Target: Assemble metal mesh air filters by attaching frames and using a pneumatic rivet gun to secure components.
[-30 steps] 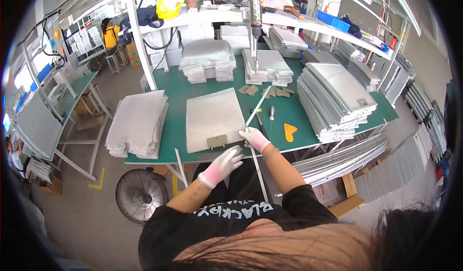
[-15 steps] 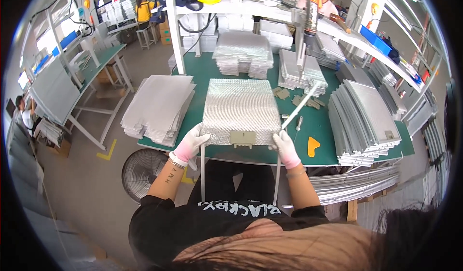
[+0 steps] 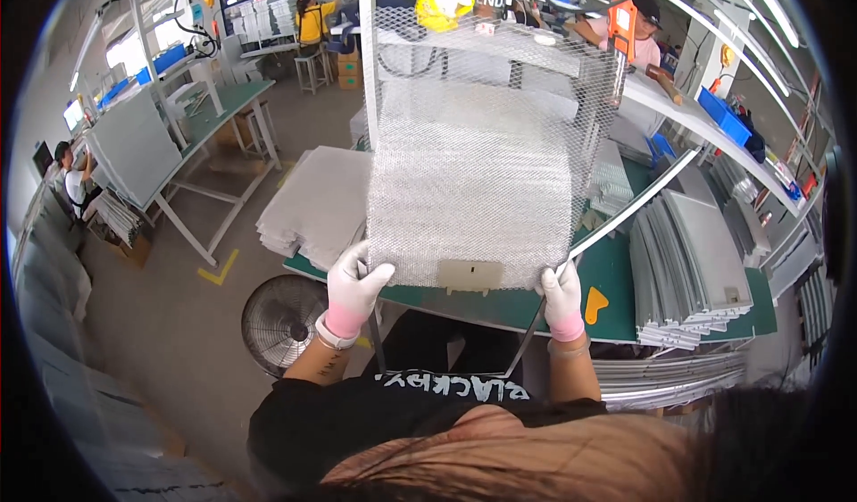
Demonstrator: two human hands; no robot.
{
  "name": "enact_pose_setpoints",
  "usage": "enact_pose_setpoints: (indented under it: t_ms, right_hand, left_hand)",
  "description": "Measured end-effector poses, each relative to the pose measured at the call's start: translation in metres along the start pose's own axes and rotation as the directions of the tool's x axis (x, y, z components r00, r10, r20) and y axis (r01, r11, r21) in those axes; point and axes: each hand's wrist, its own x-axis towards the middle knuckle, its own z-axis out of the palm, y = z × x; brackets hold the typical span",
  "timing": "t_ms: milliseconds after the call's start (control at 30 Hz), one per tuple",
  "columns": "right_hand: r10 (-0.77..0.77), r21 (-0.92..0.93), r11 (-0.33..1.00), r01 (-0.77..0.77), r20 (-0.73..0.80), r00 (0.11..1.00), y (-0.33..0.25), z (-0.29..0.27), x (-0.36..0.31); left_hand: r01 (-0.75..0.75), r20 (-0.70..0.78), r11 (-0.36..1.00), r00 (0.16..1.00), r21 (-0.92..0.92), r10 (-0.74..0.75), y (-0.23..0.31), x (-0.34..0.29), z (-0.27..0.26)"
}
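Note:
My gloved left hand (image 3: 355,292) pinches the lower left corner of a silvery metal mesh panel (image 3: 469,181). At its lower right corner, my right hand (image 3: 562,301) is closed on the mesh and seemingly on a thin metal frame strip (image 3: 634,206), which slants up to the right. The panel is held up in front of me, and its upper part is see-through. A beige rectangular plate (image 3: 470,275) sits at its near edge. Below both hands, more frame strips (image 3: 525,346) run down toward my lap. The panel hides much of the bench behind it.
On the green bench (image 3: 420,304), stacked sheets (image 3: 312,203) lie left and a tall stack of framed panels (image 3: 683,261) stands right. A yellow-orange scraper-like piece (image 3: 595,306) lies near the front edge. A floor fan (image 3: 284,323) stands left. An orange-topped hanging tool (image 3: 622,31) and co-workers are beyond.
Both hands have lifted the mesh panel off the bench and tilted its far end up. The frame strip on the right has swung outward to the right. My view has shifted slightly.

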Motion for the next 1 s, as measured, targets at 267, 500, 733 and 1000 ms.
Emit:
enact_pose_setpoints:
  t_ms: [267,500,733,1000]
  right_hand:
    - [-0.192,-0.023,0.981,0.191,-0.093,0.977,-0.040,-0.005,0.057]
    - [-0.238,-0.038,0.971,0.235,-0.122,0.964,-0.049,-0.010,0.071]
    - [-0.257,-0.123,0.964,0.237,-0.178,0.950,-0.045,-0.017,0.083]
    - [-0.242,-0.121,0.968,0.221,-0.209,0.947,-0.042,-0.020,0.089]
  left_hand:
    - [-0.252,0.393,0.963,0.879,-0.095,0.269,0.027,0.073,0.002]
    - [-0.241,0.341,0.909,0.869,-0.341,0.359,0.035,0.093,0.031]
    - [-0.319,0.272,0.880,0.865,-0.353,0.422,0.021,0.108,0.044]
    - [-0.165,0.420,0.920,0.851,-0.356,0.315,-0.010,0.128,0.046]
